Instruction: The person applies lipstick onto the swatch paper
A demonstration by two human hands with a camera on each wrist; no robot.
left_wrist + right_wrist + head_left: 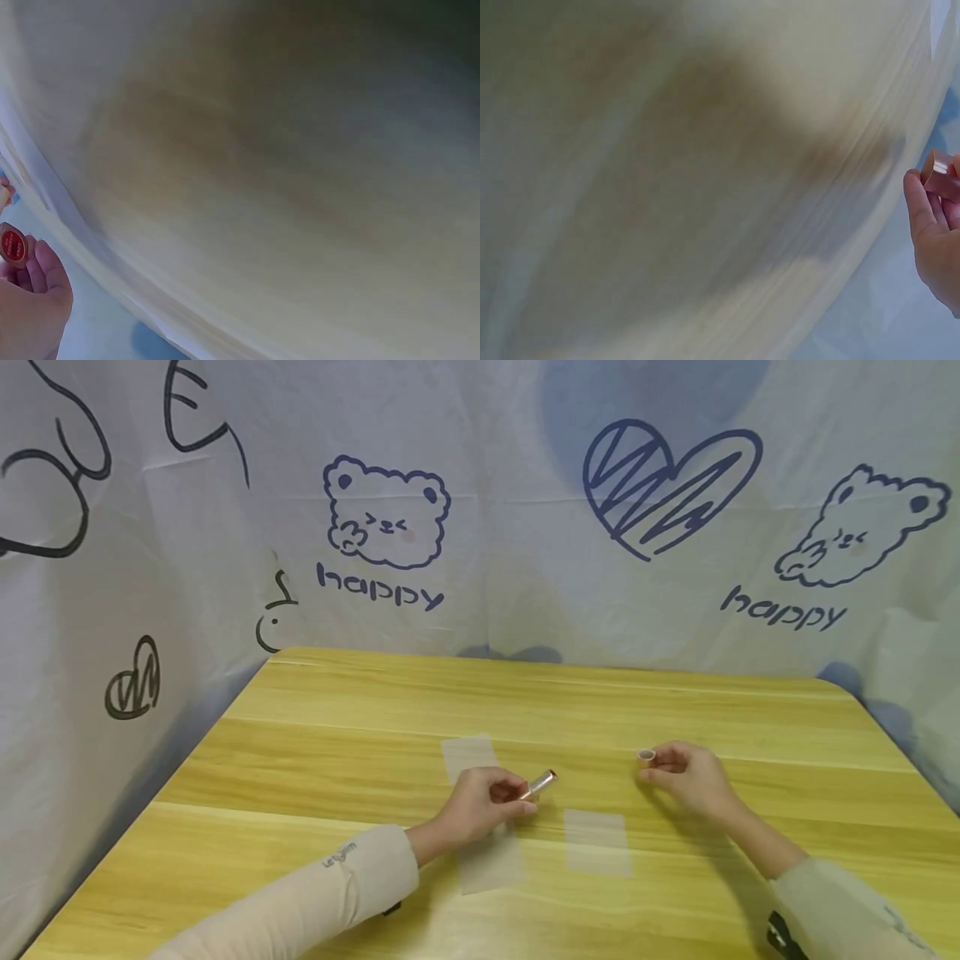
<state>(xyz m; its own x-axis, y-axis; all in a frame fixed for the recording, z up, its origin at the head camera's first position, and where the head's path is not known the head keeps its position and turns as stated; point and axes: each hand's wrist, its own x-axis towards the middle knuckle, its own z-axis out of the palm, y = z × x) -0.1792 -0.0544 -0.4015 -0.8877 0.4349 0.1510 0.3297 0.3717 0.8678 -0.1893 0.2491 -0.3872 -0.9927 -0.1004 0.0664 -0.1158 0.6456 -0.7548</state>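
Observation:
My left hand [480,802] pinches a slim, shiny rose-gold lipstick [541,783] between thumb and fingers, its darker tip tilted up to the right. In the left wrist view, a round red label shows on the end of the lipstick [13,246], by the curled fingers [46,266]. Off to the right, my right hand [697,777] grips a short lipstick cap [645,758] by its side, with the round open end facing up. The right wrist view catches this cap [939,174] at its edge, partly cut off. Cap and lipstick are held well apart.
A long pale translucent strip [491,864] lies on the wooden table [337,752] under my left hand. Right of it is a smaller pale square [597,843]. White cloth [517,585] with bear and heart drawings hangs behind the table and along its left side.

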